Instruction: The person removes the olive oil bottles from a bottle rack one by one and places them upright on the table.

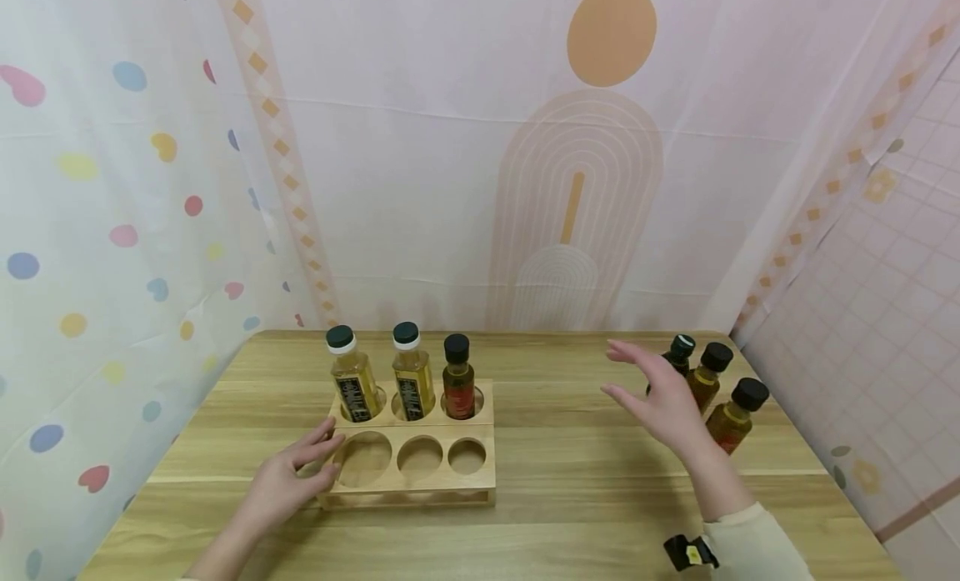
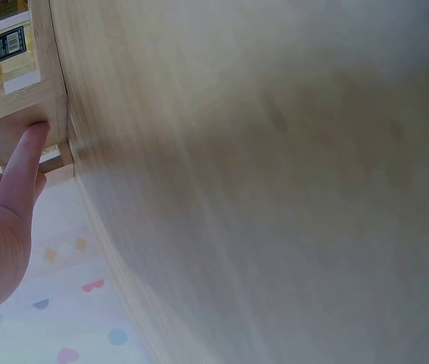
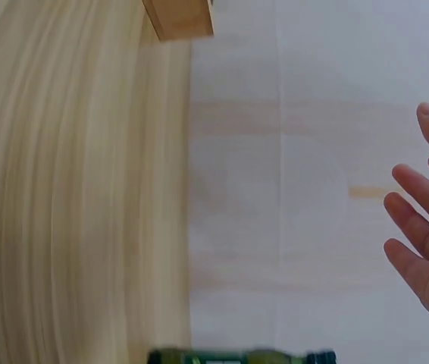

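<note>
A stepped wooden bottle rack (image 1: 405, 478) with round holes stands on the table. Its back row holds two oil bottles (image 1: 354, 385) (image 1: 413, 383) with dark green caps and a dark bottle (image 1: 459, 381) with a red label and black cap. My left hand (image 1: 288, 474) rests against the rack's left end, a fingertip pressing the side panel (image 2: 19, 129) in the left wrist view. My right hand (image 1: 663, 398) hovers over the table's right part, fingers spread and holding nothing, beside a dark green bottle (image 1: 679, 353) and two black-capped bottles (image 1: 708, 376) (image 1: 730, 418).
The wooden table (image 1: 558, 481) ends at a patterned curtain (image 1: 420, 189) behind and at both sides. The front row of the rack shows three bare holes. A black band (image 1: 691, 553) sits at the right wrist.
</note>
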